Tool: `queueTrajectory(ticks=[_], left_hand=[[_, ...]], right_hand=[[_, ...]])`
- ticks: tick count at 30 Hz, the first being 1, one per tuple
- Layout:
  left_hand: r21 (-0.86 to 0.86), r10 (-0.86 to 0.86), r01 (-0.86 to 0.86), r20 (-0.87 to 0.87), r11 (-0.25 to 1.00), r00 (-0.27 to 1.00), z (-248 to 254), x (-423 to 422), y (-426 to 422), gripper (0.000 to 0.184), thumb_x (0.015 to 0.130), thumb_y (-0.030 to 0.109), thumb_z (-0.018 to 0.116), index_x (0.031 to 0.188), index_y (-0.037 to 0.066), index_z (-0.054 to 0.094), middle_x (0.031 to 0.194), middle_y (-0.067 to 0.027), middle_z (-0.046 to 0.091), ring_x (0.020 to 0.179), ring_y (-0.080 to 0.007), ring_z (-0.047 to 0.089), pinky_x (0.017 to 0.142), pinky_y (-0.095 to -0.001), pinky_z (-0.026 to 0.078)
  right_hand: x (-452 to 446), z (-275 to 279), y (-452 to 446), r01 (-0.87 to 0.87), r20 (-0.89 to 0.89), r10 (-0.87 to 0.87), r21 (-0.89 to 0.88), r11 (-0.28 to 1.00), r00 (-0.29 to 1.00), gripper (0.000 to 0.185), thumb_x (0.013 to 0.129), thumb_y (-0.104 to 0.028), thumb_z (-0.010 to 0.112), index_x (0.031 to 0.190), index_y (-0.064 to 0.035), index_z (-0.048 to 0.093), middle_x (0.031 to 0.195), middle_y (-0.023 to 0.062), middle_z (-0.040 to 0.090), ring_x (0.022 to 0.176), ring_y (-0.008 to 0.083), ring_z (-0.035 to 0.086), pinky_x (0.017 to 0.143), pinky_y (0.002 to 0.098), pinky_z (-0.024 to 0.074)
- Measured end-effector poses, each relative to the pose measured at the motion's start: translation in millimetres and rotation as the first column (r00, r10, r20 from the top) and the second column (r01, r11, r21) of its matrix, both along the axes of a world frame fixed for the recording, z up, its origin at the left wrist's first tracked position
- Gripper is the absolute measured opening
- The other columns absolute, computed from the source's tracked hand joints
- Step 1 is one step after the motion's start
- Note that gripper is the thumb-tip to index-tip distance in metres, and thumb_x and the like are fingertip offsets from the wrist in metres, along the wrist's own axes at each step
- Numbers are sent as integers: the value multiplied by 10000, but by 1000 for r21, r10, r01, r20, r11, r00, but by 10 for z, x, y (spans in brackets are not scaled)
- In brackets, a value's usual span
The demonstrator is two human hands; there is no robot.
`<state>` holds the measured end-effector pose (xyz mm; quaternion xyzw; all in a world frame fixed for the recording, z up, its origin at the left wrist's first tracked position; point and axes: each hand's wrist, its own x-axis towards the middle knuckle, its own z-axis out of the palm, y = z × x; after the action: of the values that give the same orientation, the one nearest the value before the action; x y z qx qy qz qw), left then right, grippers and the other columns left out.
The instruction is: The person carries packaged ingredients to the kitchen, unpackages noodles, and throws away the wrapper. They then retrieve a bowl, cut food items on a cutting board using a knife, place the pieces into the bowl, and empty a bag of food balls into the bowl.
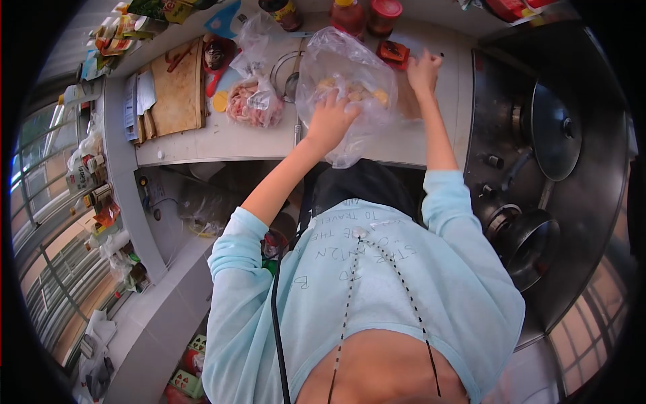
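A clear plastic bag with yellowish pieces inside lies on the counter in front of me. My left hand rests on the near left side of this bag, its fingers spread apart. To the right of the bag, my right hand is raised over the counter with its fingers curled together. Whatever may be between those fingers is too small to make out. Close by on its left is a small red packet with a dark middle. A second clear bag, full of pale pink meat pieces, sits left of my left hand.
A wooden cutting board lies at the left, near a yellow lid. Jars with red lids and a dark bottle stand at the back. On the right is a stove with a lidded pan and a wok.
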<state>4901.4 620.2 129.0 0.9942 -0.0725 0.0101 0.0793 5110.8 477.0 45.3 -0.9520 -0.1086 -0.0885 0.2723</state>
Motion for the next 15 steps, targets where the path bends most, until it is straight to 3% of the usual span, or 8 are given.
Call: queueTrajectory(ticks=[2,3,4,6,9,12,13,15], left_hand=[[-143,40,-49,-64,988,997,93,-64,-49,437,679,-38,509,1079,139,500,1167,-132,471,1115,-366,414,854,-429,415],[-213,57,-78,-102,974,993,119,-98,-67,460,665,-70,499,1084,118,490,1189,-138,451,1122,-369,408,874,-427,411],[-245,64,-87,-103,965,993,118,-120,-78,443,664,-74,496,1071,100,486,1182,-143,443,1108,-372,413,871,-423,411],[-308,78,-105,-100,946,992,120,-166,-90,409,663,-80,490,1046,64,478,1170,-153,428,1080,-379,422,863,-417,413],[-321,162,-183,-93,929,982,138,-283,-45,359,667,-83,486,1008,30,464,1123,-167,425,1003,-375,474,809,-416,437],[-396,211,-281,-213,874,954,228,-344,60,295,651,-87,499,931,-2,465,1110,-196,417,918,-382,524,700,-415,476],[-432,212,-235,-102,871,972,188,-328,101,328,658,-95,482,970,6,471,1097,-186,436,862,-389,542,693,-427,467],[-502,246,-258,-91,825,965,222,-235,174,349,689,-87,468,1022,17,482,1082,-172,460,890,-387,531,708,-419,462]], right_hand=[[-367,788,-4,-102,125,63,337,936,990,213,830,-133,524,996,-17,590,907,128,595,783,280,598,703,346,476],[-524,1015,-34,-258,-96,320,398,880,943,214,820,-90,521,1016,-32,588,961,114,586,804,245,587,704,320,471],[-670,1153,-47,-376,-287,553,489,787,782,234,811,-48,519,1035,-47,585,1015,101,576,825,210,575,705,295,466],[-982,1100,49,-638,-288,831,537,552,476,226,800,-4,515,1006,-55,594,956,82,591,809,178,575,688,276,466],[-1163,1162,186,-720,-6,782,388,576,623,193,799,-8,519,978,-30,587,866,94,604,823,164,576,696,274,465],[-1136,1309,186,-540,-351,874,689,484,336,197,810,-23,498,992,-15,573,919,123,591,861,195,574,728,285,470],[-1146,1273,185,-629,-333,900,644,436,283,200,815,-36,497,1001,-13,568,923,133,589,861,199,579,725,292,475],[-1156,1103,184,-785,-309,936,532,318,170,210,826,-64,496,1019,-10,560,932,153,585,861,206,590,720,304,486]])
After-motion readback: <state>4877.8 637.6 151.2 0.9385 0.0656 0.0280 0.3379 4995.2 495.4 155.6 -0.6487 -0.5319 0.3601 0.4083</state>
